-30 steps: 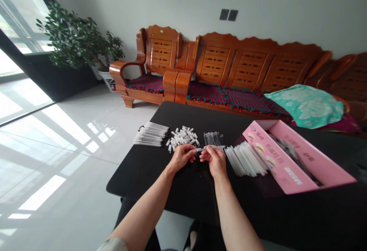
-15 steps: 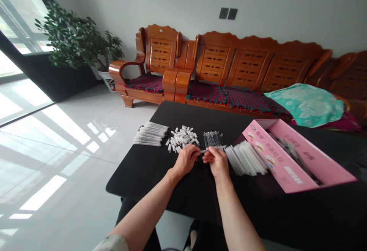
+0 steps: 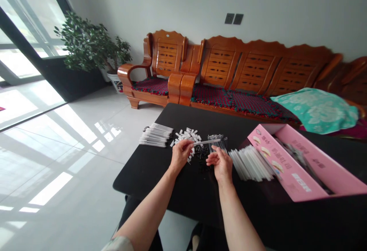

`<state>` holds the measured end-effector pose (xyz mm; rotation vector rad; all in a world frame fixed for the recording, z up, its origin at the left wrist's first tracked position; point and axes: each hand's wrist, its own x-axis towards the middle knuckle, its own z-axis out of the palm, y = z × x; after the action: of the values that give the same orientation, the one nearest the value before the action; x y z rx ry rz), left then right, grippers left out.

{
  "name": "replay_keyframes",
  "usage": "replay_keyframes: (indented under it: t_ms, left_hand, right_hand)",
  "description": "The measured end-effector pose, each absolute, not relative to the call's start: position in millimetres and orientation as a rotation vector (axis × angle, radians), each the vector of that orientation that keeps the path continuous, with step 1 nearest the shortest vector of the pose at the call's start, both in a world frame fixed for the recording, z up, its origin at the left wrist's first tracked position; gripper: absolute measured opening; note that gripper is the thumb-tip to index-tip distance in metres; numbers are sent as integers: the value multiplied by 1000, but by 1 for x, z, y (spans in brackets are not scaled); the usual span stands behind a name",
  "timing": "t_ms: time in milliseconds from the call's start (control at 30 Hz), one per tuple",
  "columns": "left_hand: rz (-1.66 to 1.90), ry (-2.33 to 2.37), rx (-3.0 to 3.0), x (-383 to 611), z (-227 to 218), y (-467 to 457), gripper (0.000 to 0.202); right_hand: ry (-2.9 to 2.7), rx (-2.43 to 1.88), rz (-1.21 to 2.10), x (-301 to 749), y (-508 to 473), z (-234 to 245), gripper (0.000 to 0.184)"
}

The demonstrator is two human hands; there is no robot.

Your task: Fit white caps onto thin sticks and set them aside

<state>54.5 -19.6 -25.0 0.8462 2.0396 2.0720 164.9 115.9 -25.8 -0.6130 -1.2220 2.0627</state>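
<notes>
My left hand (image 3: pixel 180 155) pinches one end of a translucent pen barrel (image 3: pixel 208 142), which points to the right. My right hand (image 3: pixel 221 163) is just below the barrel's far end, palm partly up and fingers apart, with nothing in it. Beneath the barrel lie thin dark pen refills (image 3: pixel 224 143). White pen caps (image 3: pixel 189 133) are heaped behind my left hand, and small black parts (image 3: pixel 201 153) lie between my hands. Pale pens (image 3: pixel 156 135) rest in a row at the left. More translucent barrels (image 3: pixel 252 163) are piled right of my right hand.
A pink box (image 3: pixel 282 163) with dark contents stands on the right of the black table (image 3: pixel 143 178). Behind the table are a wooden sofa (image 3: pixel 252 65) and a turquoise cushion (image 3: pixel 318 109). A potted plant (image 3: pixel 88 44) stands by the glass door at the left.
My right hand has let go of the pen barrel and opened, moving slightly down. My left hand now holds the barrel alone, slightly raised. The view has shifted a little.
</notes>
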Motion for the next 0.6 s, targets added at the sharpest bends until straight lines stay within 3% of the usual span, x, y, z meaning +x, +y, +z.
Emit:
replay_keyframes:
  t_ms: [300, 600]
  left_hand:
    - [2377, 2216, 304, -17, -20, -126, 31]
    - [1998, 2670, -218, -61, -42, -179, 36]
  right_hand:
    - [-1264, -607, 2038, 162, 116, -29, 44]
    - [-1257, -596, 2045, 162, 118, -32, 41]
